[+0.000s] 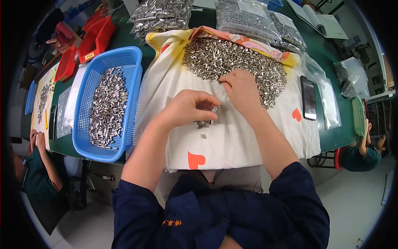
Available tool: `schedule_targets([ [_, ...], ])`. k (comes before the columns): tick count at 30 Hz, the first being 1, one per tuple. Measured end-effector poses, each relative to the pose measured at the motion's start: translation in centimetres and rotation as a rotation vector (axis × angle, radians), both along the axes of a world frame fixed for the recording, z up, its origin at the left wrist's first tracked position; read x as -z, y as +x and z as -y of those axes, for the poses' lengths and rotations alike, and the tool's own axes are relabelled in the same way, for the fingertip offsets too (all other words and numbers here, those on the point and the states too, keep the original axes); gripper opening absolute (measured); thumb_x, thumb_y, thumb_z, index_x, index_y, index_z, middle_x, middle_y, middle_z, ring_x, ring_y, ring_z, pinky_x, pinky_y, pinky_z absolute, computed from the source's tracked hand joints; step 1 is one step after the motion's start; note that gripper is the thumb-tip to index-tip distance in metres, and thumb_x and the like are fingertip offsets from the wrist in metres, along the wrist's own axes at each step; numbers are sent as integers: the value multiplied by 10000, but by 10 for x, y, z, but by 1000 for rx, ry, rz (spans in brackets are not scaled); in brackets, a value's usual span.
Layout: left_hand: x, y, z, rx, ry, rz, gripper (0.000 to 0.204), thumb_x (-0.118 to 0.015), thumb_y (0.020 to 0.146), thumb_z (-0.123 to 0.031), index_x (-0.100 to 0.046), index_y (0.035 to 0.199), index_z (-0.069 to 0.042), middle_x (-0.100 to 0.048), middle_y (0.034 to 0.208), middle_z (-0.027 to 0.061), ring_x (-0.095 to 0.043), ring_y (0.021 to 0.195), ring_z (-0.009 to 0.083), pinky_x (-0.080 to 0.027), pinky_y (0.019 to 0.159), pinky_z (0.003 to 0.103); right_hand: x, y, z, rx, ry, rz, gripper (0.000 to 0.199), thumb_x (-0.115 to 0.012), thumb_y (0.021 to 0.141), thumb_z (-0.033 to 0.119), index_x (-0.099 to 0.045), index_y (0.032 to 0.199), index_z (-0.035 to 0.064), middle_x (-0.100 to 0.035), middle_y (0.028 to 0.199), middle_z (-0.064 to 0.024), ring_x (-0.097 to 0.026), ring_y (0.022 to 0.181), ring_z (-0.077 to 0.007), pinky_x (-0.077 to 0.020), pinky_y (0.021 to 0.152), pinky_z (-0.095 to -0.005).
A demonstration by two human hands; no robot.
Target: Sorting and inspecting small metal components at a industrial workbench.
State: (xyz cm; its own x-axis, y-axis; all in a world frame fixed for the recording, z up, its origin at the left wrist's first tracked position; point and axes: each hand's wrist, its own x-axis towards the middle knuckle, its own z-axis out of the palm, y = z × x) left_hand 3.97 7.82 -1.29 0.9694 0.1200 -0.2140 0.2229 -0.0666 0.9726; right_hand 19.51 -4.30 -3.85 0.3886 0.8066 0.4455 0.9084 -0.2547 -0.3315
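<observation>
A wide heap of small metal cylinders [224, 56] lies on a white cloth [286, 135] with a yellow and pink border. My right hand [240, 89] is at the heap's near edge, its thumb and fingertips pinched together; what they hold is too small to make out. To the left and nearer me, my left hand [188, 108] curls with thumb and fingers round a few of the metal cylinders, one glinting at the fingertips. Just beneath it lies a small cluster of cylinders [203, 124], and one loose cylinder [203, 136] rests a little nearer me.
Left of the cloth stands a blue plastic basket [136, 89] partly filled with metal cylinders. Bags of metal parts [163, 14] line the back. A phone [308, 98] lies at the right. Red bins [97, 39] stand at the far left. Other people sit at both sides.
</observation>
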Motion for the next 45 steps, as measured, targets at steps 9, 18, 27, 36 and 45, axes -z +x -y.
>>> schedule_targets([
  [9, 7, -6, -12, 0, -49, 11, 284, -699, 700, -63, -614, 966, -11, -615, 774, -9, -539, 696, 55, -454, 629, 206, -8, -12, -1, -3, -87, 48, 49, -614, 707, 125, -627, 751, 107, -551, 786, -40, -505, 821, -224, -386, 730, -353],
  [18, -7, -6, -2, 103, 236, -3, 280, -698, 698, -79, -618, 963, -36, -622, 748, 20, -554, 680, 59, -452, 631, 207, -5, -11, -1, 1, -71, 51, 58, -611, 709, 135, -632, 755, 106, -556, 775, -42, -514, 820, -221, -380, 738, -367],
  [27, 6, -2, -14, -179, -218, 96, 313, -675, 717, -22, -580, 1012, 20, -623, 868, 49, -577, 767, 85, -465, 686, 206, -34, -26, 6, -103, 25, -927, 113, -592, 780, 59, -629, 882, 28, -618, 816, -8, -515, 710, -69, -423, 662, -210],
  [36, 7, 1, -15, -234, -321, 128, 345, -646, 719, 30, -556, 1052, 23, -614, 918, 68, -581, 810, 108, -473, 740, 225, -37, -37, 9, -173, 136, -759, 94, -609, 727, 70, -638, 810, 35, -624, 765, -38, -563, 655, -126, -460, 625, -254],
  [45, 13, 4, -10, -276, -274, 114, 332, -646, 750, -33, -558, 1066, 22, -630, 852, 65, -575, 745, 93, -464, 682, 206, -26, -44, 5, -213, 288, -186, 60, -609, 678, 33, -597, 735, 44, -593, 728, -58, -574, 671, -221, -461, 591, -312],
])
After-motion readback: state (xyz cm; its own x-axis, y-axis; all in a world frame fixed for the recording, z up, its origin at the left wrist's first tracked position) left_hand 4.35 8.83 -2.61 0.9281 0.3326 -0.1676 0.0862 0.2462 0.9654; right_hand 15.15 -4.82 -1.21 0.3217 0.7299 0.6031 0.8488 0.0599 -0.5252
